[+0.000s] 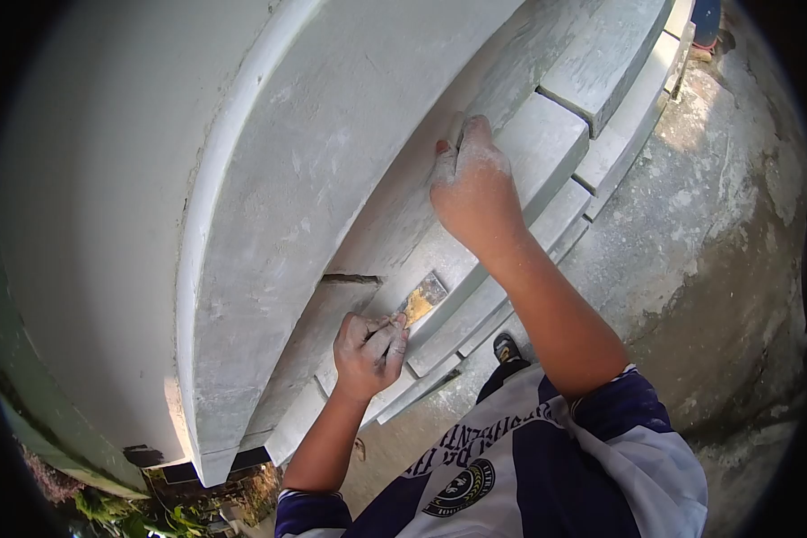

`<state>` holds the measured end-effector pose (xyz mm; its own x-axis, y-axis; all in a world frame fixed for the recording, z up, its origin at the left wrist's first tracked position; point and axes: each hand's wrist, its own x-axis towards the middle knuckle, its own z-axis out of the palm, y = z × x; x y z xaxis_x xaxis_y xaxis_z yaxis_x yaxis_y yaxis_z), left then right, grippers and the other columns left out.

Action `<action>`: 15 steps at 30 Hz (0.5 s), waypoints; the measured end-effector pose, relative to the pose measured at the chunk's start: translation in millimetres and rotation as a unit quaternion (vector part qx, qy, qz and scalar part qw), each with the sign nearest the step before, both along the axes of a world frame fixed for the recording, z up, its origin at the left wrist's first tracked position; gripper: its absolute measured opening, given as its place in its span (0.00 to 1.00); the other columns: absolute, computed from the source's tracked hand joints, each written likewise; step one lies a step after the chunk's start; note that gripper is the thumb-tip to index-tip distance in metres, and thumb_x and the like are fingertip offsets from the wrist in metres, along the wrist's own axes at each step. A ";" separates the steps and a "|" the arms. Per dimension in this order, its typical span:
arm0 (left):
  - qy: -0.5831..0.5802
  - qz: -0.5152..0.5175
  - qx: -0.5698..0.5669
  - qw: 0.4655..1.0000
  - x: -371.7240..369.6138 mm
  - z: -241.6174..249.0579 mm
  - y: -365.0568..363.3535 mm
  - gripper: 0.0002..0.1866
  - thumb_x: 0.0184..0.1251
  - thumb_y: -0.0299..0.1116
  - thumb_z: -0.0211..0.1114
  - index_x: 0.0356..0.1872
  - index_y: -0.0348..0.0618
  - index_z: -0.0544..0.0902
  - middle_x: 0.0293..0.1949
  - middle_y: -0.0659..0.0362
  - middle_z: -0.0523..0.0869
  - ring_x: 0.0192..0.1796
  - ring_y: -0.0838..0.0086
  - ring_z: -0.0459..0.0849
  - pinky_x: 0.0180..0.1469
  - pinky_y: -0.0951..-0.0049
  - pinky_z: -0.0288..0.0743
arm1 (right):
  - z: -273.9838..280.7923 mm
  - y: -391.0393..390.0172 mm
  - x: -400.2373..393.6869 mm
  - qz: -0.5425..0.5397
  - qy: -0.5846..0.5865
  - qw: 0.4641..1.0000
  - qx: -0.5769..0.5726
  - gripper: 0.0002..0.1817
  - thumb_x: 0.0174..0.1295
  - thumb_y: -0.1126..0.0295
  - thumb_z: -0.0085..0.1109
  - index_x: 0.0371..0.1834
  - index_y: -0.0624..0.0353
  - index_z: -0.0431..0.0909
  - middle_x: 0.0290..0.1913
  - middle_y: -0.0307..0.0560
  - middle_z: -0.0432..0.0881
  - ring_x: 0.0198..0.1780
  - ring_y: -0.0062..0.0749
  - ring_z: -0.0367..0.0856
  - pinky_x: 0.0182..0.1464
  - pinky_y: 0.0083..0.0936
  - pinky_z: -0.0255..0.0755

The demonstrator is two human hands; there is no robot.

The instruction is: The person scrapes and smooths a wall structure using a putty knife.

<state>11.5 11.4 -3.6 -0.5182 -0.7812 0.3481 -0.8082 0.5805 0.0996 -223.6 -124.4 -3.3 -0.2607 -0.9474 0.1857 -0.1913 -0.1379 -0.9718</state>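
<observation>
My left hand (pixel 372 354), dusted with white powder, is closed around a putty knife. Its flat blade (pixel 424 298), stained yellow-brown, lies over the pale step slab (pixel 453 255); the handle is hidden in my fingers. Farther up, my right hand (pixel 477 184) is closed, with powdery fingertips against the grey riser (pixel 394 215) behind the step. A thin pale edge shows by those fingertips, but I cannot make out what it is.
A broad curved concrete ledge (pixel 305 161) rises to the left beside a smooth wall (pixel 108 224). Stepped slabs (pixel 556 211) with gaps run down to the rough floor (pixel 672 215). A shoe (pixel 507 348) stands below, plants (pixel 134 520) grow lower left, and a blue object (pixel 707 22) is upper right.
</observation>
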 end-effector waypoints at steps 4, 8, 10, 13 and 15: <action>-0.022 0.013 0.007 1.000 7.2 -4.8 -1.1 0.10 0.51 0.26 0.76 0.37 0.44 0.90 0.30 0.57 0.79 0.34 0.63 0.81 0.33 0.65 0.77 | 4.5 50.1 51.8 0.172 -0.023 0.984 0.046 0.18 0.61 0.75 0.59 0.50 0.72 0.66 0.34 0.76 0.80 0.42 0.75 0.82 0.46 0.54 0.77; -0.013 0.009 0.023 1.000 9.2 -6.8 -1.2 0.10 0.54 0.25 0.74 0.39 0.41 0.90 0.29 0.56 0.76 0.33 0.63 0.77 0.38 0.66 0.79 | -14.2 45.1 49.9 0.195 -0.023 0.981 0.005 0.12 0.63 0.74 0.58 0.47 0.68 0.71 0.35 0.69 0.82 0.41 0.70 0.83 0.46 0.55 0.76; 0.000 0.010 0.023 1.000 7.4 -7.4 -0.1 0.10 0.55 0.24 0.74 0.40 0.40 0.90 0.29 0.56 0.74 0.32 0.64 0.75 0.40 0.66 0.81 | -12.5 29.8 26.1 0.120 -0.025 0.992 -0.011 0.12 0.65 0.72 0.57 0.47 0.67 0.71 0.34 0.68 0.83 0.41 0.67 0.85 0.47 0.54 0.78; 0.000 0.014 0.019 1.000 3.3 -4.9 -0.1 0.10 0.56 0.24 0.74 0.40 0.40 0.90 0.29 0.55 0.73 0.32 0.64 0.75 0.39 0.66 0.80 | -12.6 -0.3 -12.1 -0.031 -0.029 0.999 0.009 0.14 0.65 0.69 0.58 0.48 0.67 0.72 0.34 0.66 0.84 0.43 0.63 0.86 0.48 0.50 0.80; -0.004 0.017 0.019 1.000 2.9 -3.9 0.3 0.10 0.56 0.25 0.74 0.40 0.41 0.90 0.29 0.55 0.73 0.32 0.64 0.75 0.39 0.66 0.80 | -20.9 -17.7 -28.9 -0.105 -0.006 0.994 0.003 0.16 0.65 0.69 0.58 0.50 0.67 0.70 0.34 0.66 0.84 0.41 0.62 0.87 0.46 0.48 0.81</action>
